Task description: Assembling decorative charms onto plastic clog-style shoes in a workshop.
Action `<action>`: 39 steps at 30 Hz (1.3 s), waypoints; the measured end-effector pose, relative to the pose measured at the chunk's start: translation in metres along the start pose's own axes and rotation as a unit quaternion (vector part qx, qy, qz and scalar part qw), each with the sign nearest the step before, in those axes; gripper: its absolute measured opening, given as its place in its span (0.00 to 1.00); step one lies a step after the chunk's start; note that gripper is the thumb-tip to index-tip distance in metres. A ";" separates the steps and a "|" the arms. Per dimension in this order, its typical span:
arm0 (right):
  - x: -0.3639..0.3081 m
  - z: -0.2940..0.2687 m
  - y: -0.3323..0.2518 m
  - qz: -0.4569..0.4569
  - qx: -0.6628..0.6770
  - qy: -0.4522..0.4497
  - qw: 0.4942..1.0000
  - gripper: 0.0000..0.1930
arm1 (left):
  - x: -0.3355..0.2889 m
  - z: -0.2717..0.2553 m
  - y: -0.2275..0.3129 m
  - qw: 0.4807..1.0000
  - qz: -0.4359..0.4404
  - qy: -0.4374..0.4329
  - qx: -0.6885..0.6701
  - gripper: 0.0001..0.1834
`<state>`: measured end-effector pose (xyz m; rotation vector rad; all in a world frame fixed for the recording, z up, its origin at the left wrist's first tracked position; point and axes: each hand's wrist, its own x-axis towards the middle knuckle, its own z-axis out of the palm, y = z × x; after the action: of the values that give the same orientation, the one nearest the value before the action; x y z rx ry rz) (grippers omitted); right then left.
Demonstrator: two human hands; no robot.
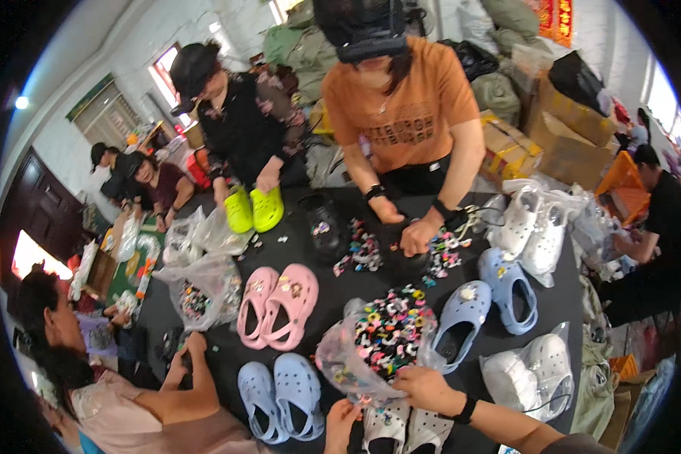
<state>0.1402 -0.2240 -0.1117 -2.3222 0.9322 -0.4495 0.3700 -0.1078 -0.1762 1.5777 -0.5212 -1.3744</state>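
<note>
So the person's right hand [425, 390] was pinching the edge of a crinkly clear plastic bag [336, 354] stuffed with small multicoloured charms [393, 325], which sat on the black bench [333, 303] right by some white perforated clogs [386, 433]. The left hand [342, 425] was at the bag's near edge too, but it was hard to tell whether it gripped anything.

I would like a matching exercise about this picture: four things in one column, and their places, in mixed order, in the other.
Things:
1. Pink clogs
2. Yellow-green clogs
3. Plastic bag of small colourful pieces
4. Cardboard boxes

Places:
A. Beyond the table, toward the picture's upper right
B. On the table, just beyond a light-blue pair
C. At the person's right hand
D. In a co-worker's hands

Pairs: 1-B, 2-D, 3-C, 4-A
</note>
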 end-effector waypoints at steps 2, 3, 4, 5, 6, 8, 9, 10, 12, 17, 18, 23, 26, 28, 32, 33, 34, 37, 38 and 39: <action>0.000 0.005 -0.002 -0.033 -0.002 0.049 0.998 0.16 | -0.004 0.001 0.001 0.999 -0.005 -0.004 0.040 0.05; 0.001 0.012 -0.001 -0.039 0.002 0.055 0.998 0.16 | -0.015 0.007 0.013 0.997 0.015 -0.012 0.076 0.07; -0.002 0.015 0.000 -0.008 0.033 0.015 0.999 0.17 | -0.012 0.011 0.011 0.997 0.020 -0.021 0.078 0.07; 0.000 0.012 -0.004 -0.005 0.028 0.022 0.999 0.17 | -0.012 0.015 0.012 0.997 0.030 0.004 0.069 0.06; 0.002 0.009 -0.009 0.022 0.047 -0.001 0.999 0.17 | -0.012 0.017 0.014 0.997 0.039 0.030 0.061 0.06; 0.007 0.014 -0.010 0.018 0.087 0.048 0.995 0.17 | -0.013 0.028 0.029 0.998 0.049 0.021 -0.018 0.06; 0.010 0.016 -0.002 0.028 0.085 0.051 0.995 0.17 | -0.015 0.035 0.035 0.993 0.054 0.018 -0.099 0.05; 0.020 0.010 -0.005 0.012 0.099 0.066 0.993 0.15 | -0.009 0.026 0.031 0.992 0.083 0.015 -0.098 0.03; 0.035 -0.007 -0.019 -0.014 0.128 0.096 0.987 0.13 | -0.002 0.021 0.044 0.983 0.178 0.030 -0.024 0.05; 0.061 -0.066 -0.040 0.001 0.175 0.136 0.975 0.12 | -0.018 0.028 0.100 0.940 0.278 -0.077 -0.180 0.05; 0.061 -0.073 -0.039 0.012 0.193 0.129 0.973 0.12 | -0.018 0.028 0.104 0.929 0.295 -0.124 -0.186 0.06; 0.067 -0.072 -0.006 0.089 0.168 0.180 0.965 0.15 | -0.018 0.056 0.105 0.947 0.298 -0.092 -0.073 0.08; 0.054 -0.083 -0.003 0.126 0.145 0.189 0.963 0.26 | -0.011 0.065 0.111 0.945 0.283 -0.103 -0.126 0.06; 0.041 -0.086 -0.007 0.056 0.263 0.225 0.937 0.34 | -0.019 0.079 0.122 0.949 0.278 -0.104 -0.104 0.04; 0.022 -0.079 -0.029 -0.139 0.247 0.089 0.955 0.33 | -0.034 0.089 0.119 0.942 0.311 -0.125 -0.031 0.03; 0.021 -0.074 -0.033 -0.102 0.190 0.055 0.975 0.31 | -0.040 0.090 0.118 0.936 0.325 -0.134 -0.019 0.04; 0.022 -0.070 -0.035 -0.066 0.132 0.021 0.989 0.31 | -0.042 0.090 0.120 0.937 0.324 -0.127 -0.019 0.04; 0.030 -0.050 -0.018 -0.049 0.136 0.106 0.984 0.27 | -0.040 0.095 0.134 0.905 0.380 -0.118 0.147 0.06; 0.035 -0.040 -0.010 -0.018 0.164 0.166 0.972 0.20 | -0.033 0.100 0.138 0.922 0.357 -0.087 0.117 0.07; 0.040 -0.041 -0.001 0.050 0.234 0.140 0.961 0.18 | -0.027 0.097 0.139 0.936 0.338 -0.051 0.089 0.08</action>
<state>0.1479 -0.2683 -0.0762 -1.8032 0.9453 -0.8707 0.3080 -0.1856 -0.0366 1.2822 -1.1553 -0.8933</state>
